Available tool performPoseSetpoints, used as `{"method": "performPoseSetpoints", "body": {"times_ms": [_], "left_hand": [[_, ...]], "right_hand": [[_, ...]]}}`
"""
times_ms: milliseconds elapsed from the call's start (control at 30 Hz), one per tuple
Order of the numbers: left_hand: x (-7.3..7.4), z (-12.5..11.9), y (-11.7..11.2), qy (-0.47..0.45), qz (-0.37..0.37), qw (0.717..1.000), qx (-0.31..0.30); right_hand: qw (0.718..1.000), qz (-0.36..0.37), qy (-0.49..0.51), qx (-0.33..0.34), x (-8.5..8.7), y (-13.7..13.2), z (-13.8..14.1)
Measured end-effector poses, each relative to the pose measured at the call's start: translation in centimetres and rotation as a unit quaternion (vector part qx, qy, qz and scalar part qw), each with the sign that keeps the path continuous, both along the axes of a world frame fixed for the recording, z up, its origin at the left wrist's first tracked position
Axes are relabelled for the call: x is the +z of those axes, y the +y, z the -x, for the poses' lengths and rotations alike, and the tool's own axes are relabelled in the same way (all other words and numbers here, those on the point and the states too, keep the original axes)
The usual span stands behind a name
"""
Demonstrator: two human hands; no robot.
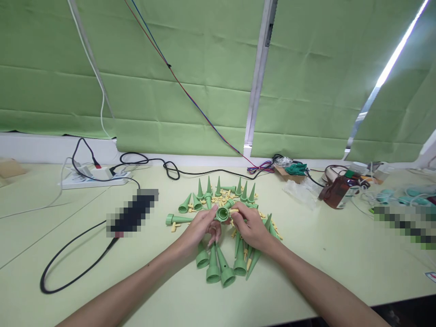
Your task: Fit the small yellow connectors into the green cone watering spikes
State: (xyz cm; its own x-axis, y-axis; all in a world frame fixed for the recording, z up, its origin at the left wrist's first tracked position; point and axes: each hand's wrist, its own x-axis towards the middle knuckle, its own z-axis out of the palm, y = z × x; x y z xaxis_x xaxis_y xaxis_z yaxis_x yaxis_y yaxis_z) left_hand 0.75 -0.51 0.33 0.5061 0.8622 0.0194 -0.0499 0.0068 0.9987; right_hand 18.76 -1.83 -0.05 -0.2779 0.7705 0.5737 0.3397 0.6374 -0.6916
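Observation:
My left hand (203, 223) grips a green plastic watering spike (223, 214), its round open end facing me. My right hand (251, 225) pinches a small yellow plastic valve (234, 210) against the side of that open end. Whether the valve sits in a hole there I cannot tell. Below my hands lie several green spikes (213, 270) with their wide ends towards me. Others, such as a green spike (185, 203) on the left, form a loose ring around a pile of small yellow valves (225, 196).
A dark pixelated device (134, 213) with a black cable lies to the left, before a white power strip (95, 178). At the right back are a clear plastic bag (301, 190), a brown bottle (340, 190) and a pixelated green-edged object (403, 227). A black cable (218, 171) runs along the wall.

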Motion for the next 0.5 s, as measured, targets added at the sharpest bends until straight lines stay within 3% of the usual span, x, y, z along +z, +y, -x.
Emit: {"method": "performPoseSetpoints", "body": {"times_ms": [167,500], "left_hand": [[0.2,0.21,-0.3,0.024,-0.05,0.998,0.004],[0.64,0.04,-0.66,0.103,-0.219,0.967,0.081]], "right_hand": [[1.0,0.004,0.01,-0.011,-0.4,0.28,-0.16],[0.999,-0.004,0.009,-0.039,-0.31,0.37,-0.16]]}}
